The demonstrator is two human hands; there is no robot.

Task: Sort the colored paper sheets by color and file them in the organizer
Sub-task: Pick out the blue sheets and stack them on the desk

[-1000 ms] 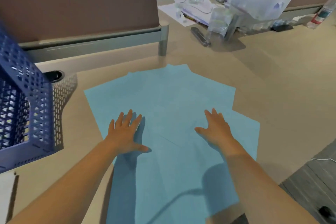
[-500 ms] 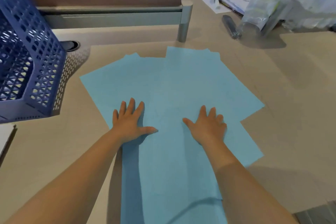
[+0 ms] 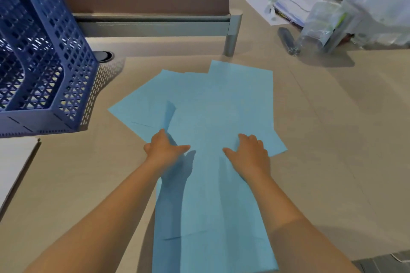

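Lying fanned on the beige desk surface [image 3: 332, 139], the light blue paper sheets [image 3: 221, 99] are overlapped in a loose pile at the centre of the view. The nearest sheet is aligned with its long axis running from the near desk edge away from the person; the sheets beneath are rotated, their far corners pointing towards the partition and towards the upper left. One sheet edge is lifted and curled upright just beyond the left hand [image 3: 165, 147].

The left hand is held with fingers curled over that raised edge and thumb extended along the paper; a sheet appears to be gripped. The right hand [image 3: 249, 154] is pressed on the pile with its fingers bent and thumb spread out; nothing is enclosed by it.

Compared with half a second ago, the fan has been drawn narrower: the left and right sheets have been pulled inward, and both hands, then flat with spread fingers, are now bent.

A blue perforated plastic file organizer [image 3: 44, 68] stands to the left, well apart from the sheets. A brown partition panel on a grey metal rail [image 3: 155, 22] is located behind. Blurred clear plastic containers and white papers [image 3: 321, 17] are located at the far right.
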